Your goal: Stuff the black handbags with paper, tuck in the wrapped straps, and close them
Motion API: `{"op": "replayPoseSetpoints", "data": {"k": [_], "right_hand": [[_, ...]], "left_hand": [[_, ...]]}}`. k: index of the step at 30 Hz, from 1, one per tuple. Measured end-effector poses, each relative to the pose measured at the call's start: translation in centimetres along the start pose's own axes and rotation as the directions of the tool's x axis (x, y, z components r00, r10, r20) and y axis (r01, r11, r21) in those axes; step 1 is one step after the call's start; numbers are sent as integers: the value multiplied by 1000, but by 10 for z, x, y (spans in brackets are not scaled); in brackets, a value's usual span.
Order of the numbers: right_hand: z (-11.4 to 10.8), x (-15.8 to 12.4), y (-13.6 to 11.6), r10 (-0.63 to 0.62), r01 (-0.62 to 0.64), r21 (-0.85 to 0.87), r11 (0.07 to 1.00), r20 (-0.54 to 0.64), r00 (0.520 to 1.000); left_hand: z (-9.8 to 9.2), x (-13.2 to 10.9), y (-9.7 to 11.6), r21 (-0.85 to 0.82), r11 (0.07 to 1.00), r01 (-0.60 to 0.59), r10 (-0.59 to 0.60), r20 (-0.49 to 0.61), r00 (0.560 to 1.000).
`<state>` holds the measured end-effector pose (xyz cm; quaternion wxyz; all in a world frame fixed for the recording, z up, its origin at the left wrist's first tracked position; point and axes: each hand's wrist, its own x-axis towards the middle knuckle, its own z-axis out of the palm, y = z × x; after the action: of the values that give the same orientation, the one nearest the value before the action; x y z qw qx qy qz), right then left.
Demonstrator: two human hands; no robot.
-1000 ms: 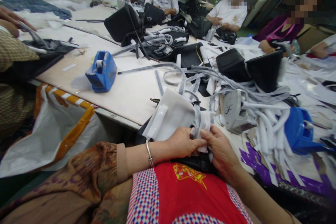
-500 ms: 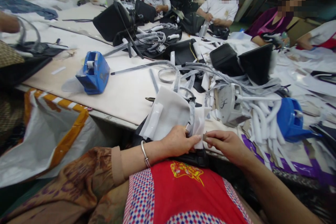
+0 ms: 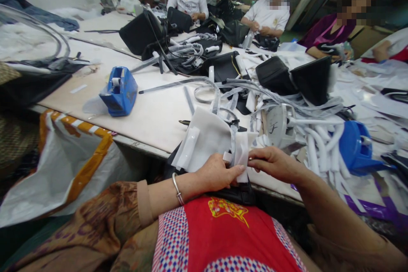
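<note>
In front of my lap at the table edge is a black bag (image 3: 245,193), largely covered by a white foam sheet (image 3: 208,134). A white foam strip (image 3: 241,148) stands wrapped at the right side of the sheet, beside a plastic-wrapped strap (image 3: 233,136). My left hand (image 3: 219,174) is closed on the foam strip, thumb pressed on its front. At the strip's right edge, my right hand (image 3: 276,163) has its fingers pinched together; what is between them is hidden.
A blue tape dispenser (image 3: 123,93) stands on the left of the table; a grey dispenser (image 3: 280,127) and another blue dispenser (image 3: 355,148) stand right, near white foam tubes (image 3: 321,148). Black bags (image 3: 310,78) and wrapped straps lie beyond. An open white sack (image 3: 73,153) hangs left. Co-workers sit opposite.
My right hand has moved slightly up and in against the foam strip's edge. My left hand keeps its grip. At far left, the wrapped straps stand higher and a co-worker's arm is out of view.
</note>
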<state>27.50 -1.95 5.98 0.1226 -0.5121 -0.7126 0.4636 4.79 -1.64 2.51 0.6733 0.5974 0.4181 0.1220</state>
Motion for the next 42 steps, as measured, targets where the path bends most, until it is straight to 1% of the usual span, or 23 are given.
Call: {"op": "replayPoseSetpoints", "data": {"k": [2, 4, 6, 8, 10, 12, 14, 15, 16, 17, 18, 20, 22, 25, 29, 32, 35, 37, 39, 40, 42], "right_hand": [[-4, -14, -1, 3, -3, 7, 1000, -36, 999], [-9, -30, -4, -40, 39, -19, 999, -37, 999], [-12, -41, -9, -109, 107, -101, 989, -9, 994], [-10, -43, -18, -199, 197, -232, 953, 16, 980], [-4, -36, -29, -310, 302, -396, 867, 46, 950], [1, -22, -41, -401, 388, -555, 736, 105, 910], [4, -5, -54, -461, 444, -669, 596, 167, 871], [4, 3, -60, -479, 460, -701, 545, 190, 857], [4, 12, -65, -487, 474, -716, 513, 212, 847], [3, 20, -69, -486, 487, -716, 500, 233, 842], [3, 28, -72, -476, 501, -703, 505, 257, 841], [3, 40, -74, -446, 527, -648, 550, 305, 841], [4, 47, -71, -447, 538, -586, 606, 309, 840], [6, 49, -62, -506, 543, -497, 677, 221, 834], [10, 48, -53, -553, 550, -359, 754, 106, 826], [14, 49, -48, -547, 532, -290, 795, 35, 836], [14, 49, -47, -483, 476, -236, 847, 34, 875], [10, 49, -50, -407, 406, -237, 883, 48, 912], [5, 48, -58, -325, 329, -284, 901, 63, 944], [2, 49, -63, -294, 305, -330, 894, 83, 952], [-2, 52, -75, -254, 304, -446, 842, 169, 952]], "left_hand": [[-1, 0, 2, -12, 1000, 19, -19, -2, 1000], [-2, -1, 5, 1, 999, 50, -50, 0, 999], [-2, -1, 8, 23, 997, 78, -78, -2, 997], [-2, -1, 10, 40, 995, 91, -91, -2, 996], [-2, -1, 10, 48, 994, 94, -94, -2, 996], [-2, 0, 8, 67, 996, 66, -66, -3, 998], [-2, 0, 6, 121, 993, -14, 16, -17, 1000], [-2, 0, 5, 164, 984, -63, 69, -28, 997], [-2, 0, 3, 214, 971, -111, 123, -42, 992], [-2, 0, 2, 263, 953, -151, 172, -61, 983], [-2, -1, 1, 307, 935, -178, 212, -80, 974], [-2, -1, -2, 372, 906, -201, 257, -108, 960], [-2, -3, -4, 413, 887, -206, 278, -124, 952], [-2, -5, -6, 429, 883, -191, 270, -133, 954], [-3, -4, -7, 341, 918, -202, 257, -123, 959], [-2, 2, -7, 285, 938, -199, 243, -128, 961], [-1, 6, -5, 257, 955, -148, 186, -131, 974], [-1, 6, -3, 258, 959, -118, 156, -133, 979], [-2, 4, -2, 271, 957, -103, 146, -143, 979], [-2, 4, -2, 279, 955, -101, 148, -152, 977], [-2, 4, -4, 294, 948, -121, 175, -165, 971]]}}
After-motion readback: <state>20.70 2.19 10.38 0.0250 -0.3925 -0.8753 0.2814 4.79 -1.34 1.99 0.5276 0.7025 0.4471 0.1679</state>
